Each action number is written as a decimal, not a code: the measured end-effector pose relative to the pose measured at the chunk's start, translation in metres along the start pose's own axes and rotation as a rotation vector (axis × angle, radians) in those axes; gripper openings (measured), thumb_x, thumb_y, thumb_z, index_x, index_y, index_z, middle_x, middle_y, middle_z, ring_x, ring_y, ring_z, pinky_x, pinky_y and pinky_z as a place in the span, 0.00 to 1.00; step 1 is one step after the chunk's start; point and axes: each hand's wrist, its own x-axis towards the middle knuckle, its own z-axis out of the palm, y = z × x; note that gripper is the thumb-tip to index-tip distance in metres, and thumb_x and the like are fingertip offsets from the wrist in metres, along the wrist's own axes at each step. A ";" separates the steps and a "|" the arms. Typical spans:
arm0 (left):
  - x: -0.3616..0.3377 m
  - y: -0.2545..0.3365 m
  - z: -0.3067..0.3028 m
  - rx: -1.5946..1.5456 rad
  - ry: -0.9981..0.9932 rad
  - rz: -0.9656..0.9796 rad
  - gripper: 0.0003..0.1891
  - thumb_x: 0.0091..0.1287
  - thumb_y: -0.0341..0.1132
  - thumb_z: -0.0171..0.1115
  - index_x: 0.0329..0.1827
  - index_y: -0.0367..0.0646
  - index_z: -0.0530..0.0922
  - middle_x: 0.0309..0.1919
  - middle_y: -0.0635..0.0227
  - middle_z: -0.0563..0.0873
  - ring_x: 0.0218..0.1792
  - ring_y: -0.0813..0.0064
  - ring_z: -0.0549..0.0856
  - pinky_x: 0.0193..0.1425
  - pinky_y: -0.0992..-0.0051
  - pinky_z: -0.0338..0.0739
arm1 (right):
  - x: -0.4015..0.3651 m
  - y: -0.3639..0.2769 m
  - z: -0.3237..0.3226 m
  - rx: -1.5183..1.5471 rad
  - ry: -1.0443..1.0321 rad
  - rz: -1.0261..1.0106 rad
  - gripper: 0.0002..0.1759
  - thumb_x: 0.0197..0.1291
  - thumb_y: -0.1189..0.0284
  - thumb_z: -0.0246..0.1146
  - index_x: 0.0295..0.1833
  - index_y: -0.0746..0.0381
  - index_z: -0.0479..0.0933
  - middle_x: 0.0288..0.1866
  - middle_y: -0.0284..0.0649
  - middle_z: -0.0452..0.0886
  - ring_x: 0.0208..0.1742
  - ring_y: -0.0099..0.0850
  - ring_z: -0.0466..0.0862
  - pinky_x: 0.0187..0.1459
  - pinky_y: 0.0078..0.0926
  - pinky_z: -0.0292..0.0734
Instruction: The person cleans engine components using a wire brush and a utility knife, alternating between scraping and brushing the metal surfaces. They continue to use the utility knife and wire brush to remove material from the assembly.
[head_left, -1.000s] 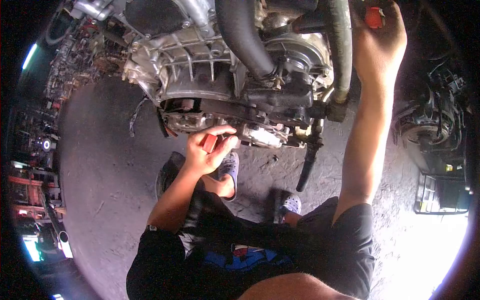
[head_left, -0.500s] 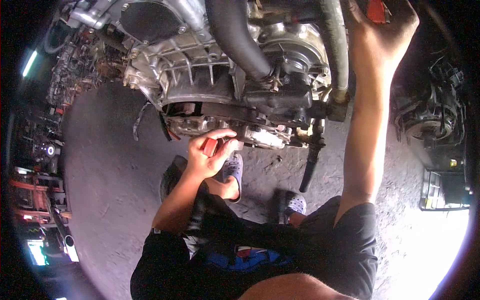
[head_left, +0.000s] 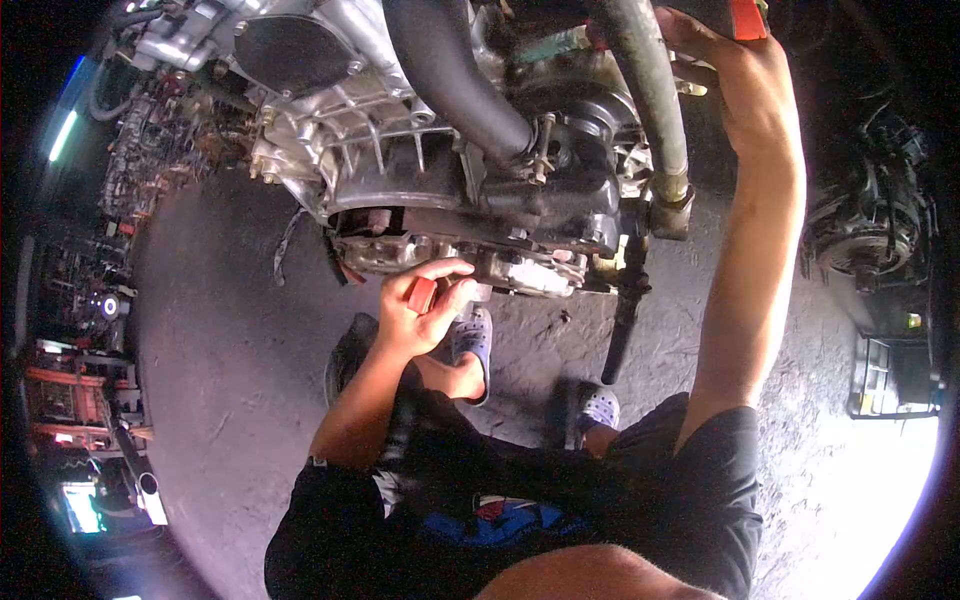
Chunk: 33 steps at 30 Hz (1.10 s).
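In the head view a large metal engine assembly [head_left: 380,165] fills the upper middle. My left hand [head_left: 425,310] is at its lower edge, thumb and index finger curled together around a small pale part [head_left: 480,291] that I cannot make out. A red band [head_left: 422,295] shows on that hand. Raised at the upper right, my right hand [head_left: 745,85] reaches beside a grey hose [head_left: 640,95]. Its thumb and index finger are apart and point toward the hose; the other fingers are hidden. A red piece [head_left: 747,18] shows on its back.
A thick black hose [head_left: 450,85] curves down the engine's front. A dark tube [head_left: 622,340] hangs below its right end. My feet in clogs [head_left: 473,345] stand on the rough dark floor [head_left: 230,350] beneath. Piled machine parts [head_left: 150,160] line the left; another machine part [head_left: 865,240] lies at right.
My right hand has shifted a little upward and left relative to the engine, and its thumb and index finger now show by the hose. My left hand stays at the lower edge.
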 end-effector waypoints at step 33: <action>0.003 -0.004 0.000 -0.325 0.037 -0.056 0.09 0.70 0.32 0.57 0.43 0.35 0.82 0.26 0.70 0.83 0.25 0.84 0.78 0.31 0.82 0.71 | -0.003 0.011 0.000 0.015 -0.070 -0.302 0.07 0.48 0.85 0.67 0.35 0.68 0.79 0.26 0.40 0.83 0.29 0.28 0.83 0.33 0.23 0.78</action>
